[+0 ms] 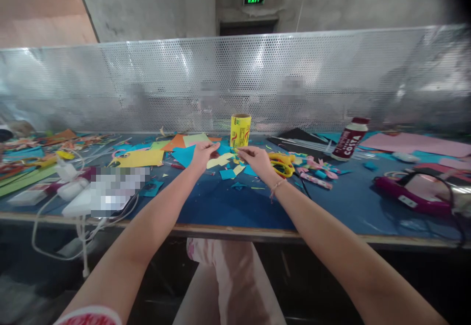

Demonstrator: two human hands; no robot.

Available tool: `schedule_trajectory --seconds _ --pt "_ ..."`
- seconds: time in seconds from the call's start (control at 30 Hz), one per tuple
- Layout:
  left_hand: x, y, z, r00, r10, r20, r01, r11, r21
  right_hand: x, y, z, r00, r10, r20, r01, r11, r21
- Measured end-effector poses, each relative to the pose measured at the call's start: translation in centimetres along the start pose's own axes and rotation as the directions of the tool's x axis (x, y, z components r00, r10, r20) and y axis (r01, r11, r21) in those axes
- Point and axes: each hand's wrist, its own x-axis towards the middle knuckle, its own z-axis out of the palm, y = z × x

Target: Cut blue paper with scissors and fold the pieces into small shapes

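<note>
Both my arms reach out over a blue table (228, 207) strewn with coloured paper scraps. My left hand (203, 154) has its fingers curled in a pinch near a small yellow paper piece (218, 161). My right hand (256, 159) is also pinched, its fingertips beside small paper bits just in front of a yellow roll (240, 129) that stands upright. What each pinch holds is too small to make out. Yellow-handled scissors (281, 164) lie just right of my right hand.
A dark Costa bottle (349, 139) stands at the right, near pink sheets (415, 143). A magenta tool (408, 197) with a black cord lies at the right front. White chargers and cables (73, 192) sit at the left. A perforated metal screen (235, 79) backs the table.
</note>
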Motion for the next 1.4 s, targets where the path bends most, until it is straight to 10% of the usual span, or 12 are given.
schedule_trajectory --seconds 0.23,0.57,0.9,1.4 --pt "-0.8 -0.3 1.2 0.985 0.0 0.174 -0.026 0.989 0.147 -0.6 -1.1 0.8 0.997 0.035 0.068 -0.031 0.998 -0.055" --pt "-1.1 -0.3 1.3 0.989 -0.042 0.139 0.023 0.991 0.134 -0.9 -1.6 0.6 0.995 0.016 0.098 0.003 0.982 -0.189" --pt "-1.1 -0.7 1.4 0.991 -0.077 0.108 0.055 0.979 0.195 -1.4 -1.5 0.7 0.9 -0.372 0.227 0.434 0.812 -0.39" --pt "-1.9 -0.3 2.0 0.943 -0.004 0.333 -0.042 0.991 0.129 -1.0 -1.3 0.5 0.985 -0.17 0.04 0.173 0.915 -0.363"
